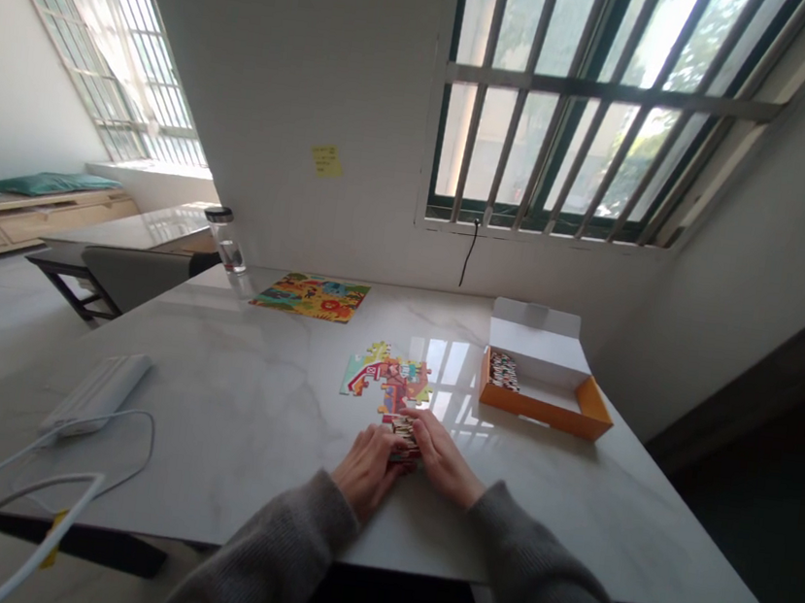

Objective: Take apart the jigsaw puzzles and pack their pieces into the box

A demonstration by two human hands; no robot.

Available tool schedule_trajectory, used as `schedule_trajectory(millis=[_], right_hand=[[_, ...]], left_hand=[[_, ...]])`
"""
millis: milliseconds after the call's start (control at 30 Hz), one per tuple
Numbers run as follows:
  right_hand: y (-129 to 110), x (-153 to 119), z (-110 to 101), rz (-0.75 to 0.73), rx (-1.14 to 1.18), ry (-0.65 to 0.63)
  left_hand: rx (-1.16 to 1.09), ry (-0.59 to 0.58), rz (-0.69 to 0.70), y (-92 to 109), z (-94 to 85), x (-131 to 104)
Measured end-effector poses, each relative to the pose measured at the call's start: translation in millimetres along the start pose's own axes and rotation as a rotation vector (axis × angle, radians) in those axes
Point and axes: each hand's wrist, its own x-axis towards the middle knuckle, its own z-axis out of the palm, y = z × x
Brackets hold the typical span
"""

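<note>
Close to the table's front edge, my left hand (369, 464) and my right hand (443, 456) close in from both sides on a stack of jigsaw puzzle pieces (405, 434). The edges of the pieces show between my fingers; part of the stack is hidden under them. Just beyond lies a partly joined puzzle (388, 378), with red, green and yellow shapes on it. Its lower end reaches down to my fingertips.
An open orange box (542, 418) with some puzzle pieces (504, 370) in its left end stands at right. A colourful animal picture sheet (316, 298) and a clear bottle (228, 243) are at the back. A white power strip (98, 393) with cables lies left.
</note>
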Motion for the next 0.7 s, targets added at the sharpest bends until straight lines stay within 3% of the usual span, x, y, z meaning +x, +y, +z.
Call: schedule_trajectory(millis=[133, 233, 333, 500, 600, 700], right_hand=[[3, 1, 6, 0.058, 0.058, 0.057], [2, 3, 13, 0.109, 0.118, 0.095], [-4, 5, 24, 0.138, 0.179, 0.115], [-14, 9, 40, 0.120, 0.182, 0.168], [-15, 8, 34, 0.054, 0.116, 0.118], [-13, 6, 17, -0.094, 0.011, -0.068]], left_hand=[[0.076, 0.052, -0.081, 1, -3.6, 1], [0.012, 0.002, -0.121, 2, -4.2, 4], [-0.098, -0.037, -0.105, 2, -2.8, 7], [-0.177, 0.011, -0.072, 0, 0.1, 7], [-0.159, 0.011, -0.143, -3, 1.1, 5], [-0.200, 0.009, -0.175, -7, 3.0, 3]])
